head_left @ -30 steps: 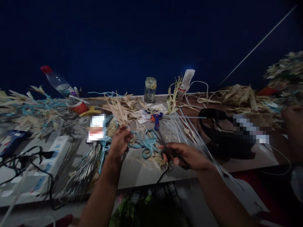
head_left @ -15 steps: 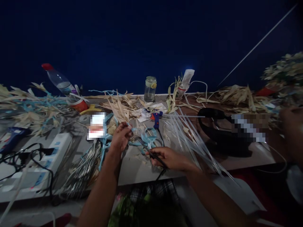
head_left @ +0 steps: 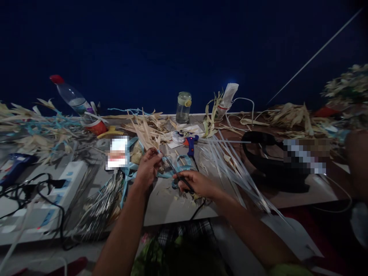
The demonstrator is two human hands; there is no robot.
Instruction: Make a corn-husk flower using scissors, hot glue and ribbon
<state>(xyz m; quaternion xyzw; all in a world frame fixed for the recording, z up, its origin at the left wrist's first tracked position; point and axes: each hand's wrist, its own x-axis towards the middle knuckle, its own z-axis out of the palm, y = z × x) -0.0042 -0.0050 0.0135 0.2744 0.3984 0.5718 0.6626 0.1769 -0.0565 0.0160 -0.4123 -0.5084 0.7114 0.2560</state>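
Observation:
My left hand is closed, its fingertips pinching pale dried corn husk that fans upward from the grip. Facing it, my right hand is wrapped around dark-handled scissors. Their slim blades slant up to the left and end close beside my left fingertips. How far the blades are apart is too small to make out. Light blue ribbon lies in loops on the table just behind the scissors. A blue glue gun with an orange nozzle rests beyond the ribbon.
Left are a phone, a bundle of wires and a white power strip. Clear plastic sticks lie right, near a black curved object. A jar stands behind. Part of another person shows far right.
My right hand has moved slightly up and left, bringing the scissor blades closer to my left fingertips. The left hand keeps its pinch on the husk with hardly any movement.

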